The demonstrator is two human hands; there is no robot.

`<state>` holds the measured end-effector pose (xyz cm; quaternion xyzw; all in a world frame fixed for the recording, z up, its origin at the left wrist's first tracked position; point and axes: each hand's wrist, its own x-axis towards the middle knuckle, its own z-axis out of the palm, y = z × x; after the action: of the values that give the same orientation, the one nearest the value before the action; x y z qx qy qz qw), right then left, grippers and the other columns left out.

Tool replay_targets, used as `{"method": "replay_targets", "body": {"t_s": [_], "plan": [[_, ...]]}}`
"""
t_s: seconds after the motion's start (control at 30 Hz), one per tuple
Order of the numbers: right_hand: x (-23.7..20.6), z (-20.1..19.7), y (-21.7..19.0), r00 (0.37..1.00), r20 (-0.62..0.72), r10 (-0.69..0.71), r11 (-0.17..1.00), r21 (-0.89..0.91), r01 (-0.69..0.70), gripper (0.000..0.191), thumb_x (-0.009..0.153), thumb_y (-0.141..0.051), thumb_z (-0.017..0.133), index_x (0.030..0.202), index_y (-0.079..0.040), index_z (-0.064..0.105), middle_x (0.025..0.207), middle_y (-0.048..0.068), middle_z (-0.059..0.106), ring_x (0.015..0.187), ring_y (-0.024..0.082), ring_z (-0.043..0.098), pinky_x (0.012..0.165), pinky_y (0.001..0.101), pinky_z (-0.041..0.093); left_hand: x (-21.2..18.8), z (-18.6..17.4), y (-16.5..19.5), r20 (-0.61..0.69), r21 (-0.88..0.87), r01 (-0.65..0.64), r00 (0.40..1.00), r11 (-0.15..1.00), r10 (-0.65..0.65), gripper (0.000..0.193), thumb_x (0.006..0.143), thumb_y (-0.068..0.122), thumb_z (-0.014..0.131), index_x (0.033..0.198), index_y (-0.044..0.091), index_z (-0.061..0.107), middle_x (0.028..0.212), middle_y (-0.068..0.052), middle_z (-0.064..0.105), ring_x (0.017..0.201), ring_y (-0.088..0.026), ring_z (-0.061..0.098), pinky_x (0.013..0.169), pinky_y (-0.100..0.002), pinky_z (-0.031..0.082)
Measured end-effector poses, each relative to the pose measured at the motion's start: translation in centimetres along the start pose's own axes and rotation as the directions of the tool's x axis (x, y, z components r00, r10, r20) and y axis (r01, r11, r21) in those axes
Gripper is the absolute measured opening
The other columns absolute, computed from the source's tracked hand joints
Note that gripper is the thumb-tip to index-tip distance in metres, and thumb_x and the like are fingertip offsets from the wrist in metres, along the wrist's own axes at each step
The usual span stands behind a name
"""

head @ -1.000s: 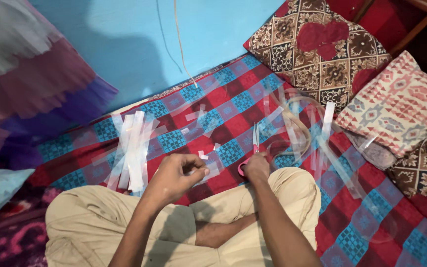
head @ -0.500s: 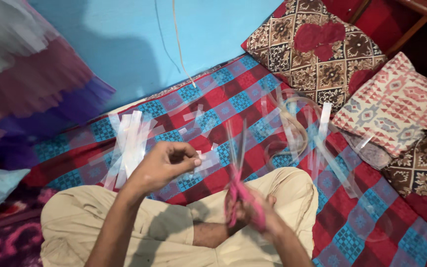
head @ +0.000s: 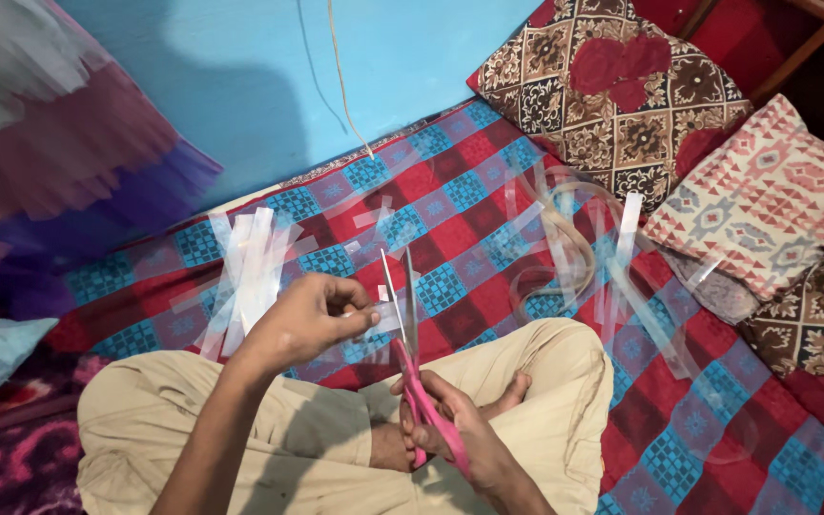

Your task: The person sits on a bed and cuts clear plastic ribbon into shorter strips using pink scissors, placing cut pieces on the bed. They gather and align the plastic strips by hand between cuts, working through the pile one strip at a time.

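Pink scissors (head: 422,381) in our right hand (head: 455,434) stand open around the clear strip (head: 385,315) pinched in our left hand (head: 312,319); cutting seems underway, calling for a steady squeeze.

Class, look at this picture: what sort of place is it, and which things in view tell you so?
Probably a room in a home, with someone sitting on bedding: a checked red and blue cloth spread flat, patterned cushions at its edge, and a painted blue wall.

Your right hand (head: 450,429) covers the pink scissors' (head: 412,381) handles; your forearms leave the bottom edge (elbows unseen), and the clear strip (head: 388,319) is nearly invisible.
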<state>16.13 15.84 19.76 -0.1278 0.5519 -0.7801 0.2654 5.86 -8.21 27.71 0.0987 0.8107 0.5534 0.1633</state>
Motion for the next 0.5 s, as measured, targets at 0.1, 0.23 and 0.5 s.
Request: {"method": "replay_targets", "body": {"t_s": [0.1,0.23,0.5], "plan": [[0.2,0.1,-0.6,0.999,-0.027,0.027,1.000,-0.011,-0.027,0.069,0.082,-0.040,0.086,0.131,-0.003,0.054,0.088,0.000,0.057,0.076,0.008,0.057,0.066,0.0224,0.048,0.1,0.3,0.1,-0.006,0.036,0.020,1.000,0.999,-0.020,0.024,0.084,0.020,0.077,0.071,0.001,0.069,0.058,0.005,0.052,0.055,-0.005,0.045,0.050,-0.027,0.037],[0.3,0.6,-0.6,0.997,-0.061,0.049,0.999,0.004,-0.048,0.065,0.083,-0.036,0.085,0.130,-0.002,0.056,0.086,0.001,0.058,0.074,0.008,0.057,0.065,0.0230,0.047,0.0,0.5,0.2,-0.017,0.080,0.017,1.000,0.997,-0.016,0.022,0.083,0.020,0.077,0.072,0.002,0.070,0.057,0.004,0.053,0.055,-0.006,0.045,0.050,-0.028,0.037],[0.4,0.4,0.4,0.995,-0.095,0.019,0.999,-0.026,-0.022,0.060,0.083,-0.030,0.084,0.129,0.000,0.058,0.082,-0.001,0.056,0.071,0.007,0.054,0.062,0.0214,0.044,-0.1,0.3,0.7,0.003,0.094,0.026,1.000,0.995,-0.026,0.027,0.084,0.021,0.077,0.069,0.001,0.067,0.057,0.004,0.050,0.054,-0.007,0.043,0.050,-0.029,0.036]]}}
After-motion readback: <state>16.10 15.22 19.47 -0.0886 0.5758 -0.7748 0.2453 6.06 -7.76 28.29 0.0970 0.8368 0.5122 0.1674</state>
